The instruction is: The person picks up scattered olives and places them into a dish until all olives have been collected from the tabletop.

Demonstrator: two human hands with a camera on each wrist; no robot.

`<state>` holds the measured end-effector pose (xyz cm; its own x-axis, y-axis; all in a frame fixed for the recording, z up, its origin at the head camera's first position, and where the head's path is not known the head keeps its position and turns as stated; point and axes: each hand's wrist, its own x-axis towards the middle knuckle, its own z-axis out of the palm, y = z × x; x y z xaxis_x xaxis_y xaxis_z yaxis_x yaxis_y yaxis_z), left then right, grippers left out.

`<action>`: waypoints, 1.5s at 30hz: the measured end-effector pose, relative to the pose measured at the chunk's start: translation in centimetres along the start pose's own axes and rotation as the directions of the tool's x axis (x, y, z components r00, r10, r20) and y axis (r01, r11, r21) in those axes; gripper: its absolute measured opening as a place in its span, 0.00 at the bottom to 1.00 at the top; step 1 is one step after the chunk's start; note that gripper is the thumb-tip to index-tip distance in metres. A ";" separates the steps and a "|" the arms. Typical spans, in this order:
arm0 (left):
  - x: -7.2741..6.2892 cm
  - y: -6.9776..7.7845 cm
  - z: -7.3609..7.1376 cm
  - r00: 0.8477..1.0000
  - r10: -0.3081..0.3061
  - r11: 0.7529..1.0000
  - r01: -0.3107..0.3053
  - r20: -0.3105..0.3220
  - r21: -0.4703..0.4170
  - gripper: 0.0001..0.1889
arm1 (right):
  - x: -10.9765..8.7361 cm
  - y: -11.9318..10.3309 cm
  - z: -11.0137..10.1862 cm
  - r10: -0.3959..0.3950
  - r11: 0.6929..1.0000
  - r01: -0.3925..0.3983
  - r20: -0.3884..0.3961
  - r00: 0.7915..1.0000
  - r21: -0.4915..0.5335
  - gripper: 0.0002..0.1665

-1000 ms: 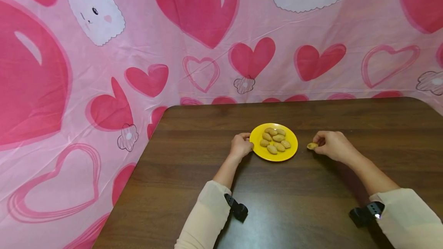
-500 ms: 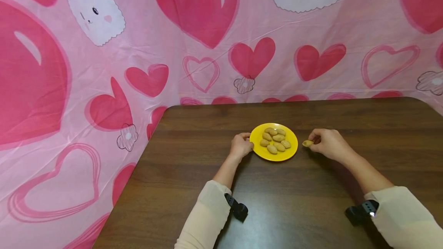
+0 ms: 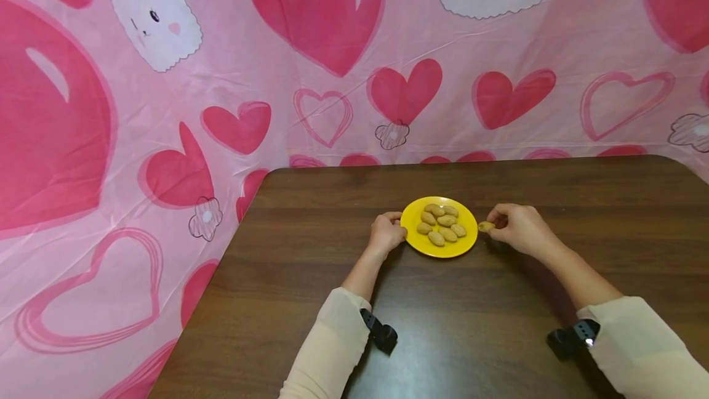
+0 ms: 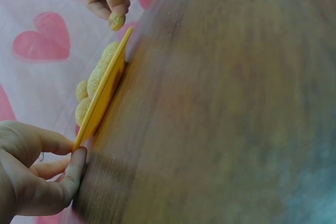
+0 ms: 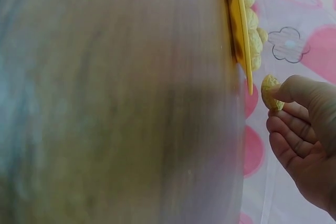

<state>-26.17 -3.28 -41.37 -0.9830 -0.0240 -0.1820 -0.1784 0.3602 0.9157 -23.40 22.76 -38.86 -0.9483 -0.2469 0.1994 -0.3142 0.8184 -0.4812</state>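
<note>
A round yellow plate [image 3: 410,245] lies on the table with several tan, wrinkled nuts in their shells [image 3: 446,221] spread over its middle. At its left rim my left hand [image 3: 386,234] pinches the edge; thumb and fingers meet the rim in the left wrist view. Between thumb and fingertips, my right hand [image 3: 522,228] holds one such nut [image 5: 271,93] just off the plate's right rim. A gap separates that nut from the plate in both wrist views. The lower fingers of the right hand are loosely curled beneath it.
The dark wooden table [image 3: 310,202] reaches back to a pink cloth [image 3: 332,122] printed with hearts. Each forearm carries a black camera, the left one [image 3: 381,332] and the right one [image 3: 573,338], below the hands.
My right hand has moved leftward with the nut, closing the distance to the plate's right rim. My left hand and the plate have stayed put.
</note>
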 end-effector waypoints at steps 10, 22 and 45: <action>0.1 -0.1 0.1 1.000 0.010 1.000 -0.010 -0.007 -0.004 0.24 | 0.3 -0.5 0.3 -0.028 1.000 0.028 -0.009 1.000 0.007 0.09; 0.0 0.0 0.0 1.000 0.006 1.000 -0.006 -0.007 -0.005 0.24 | 0.7 -1.3 0.7 -0.041 0.999 0.041 -0.004 0.999 0.028 0.09; -0.1 0.1 0.0 1.000 -0.001 1.000 0.001 -0.008 -0.006 0.24 | 1.1 -2.3 1.4 -0.065 0.997 0.066 -0.015 0.998 0.041 0.07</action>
<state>-26.11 -3.21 -41.27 -0.9831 -0.0323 -0.1802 -0.1799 0.3542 0.9177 -23.79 19.91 -38.73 -0.9250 -0.2918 0.2435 -0.3776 0.7786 -0.5012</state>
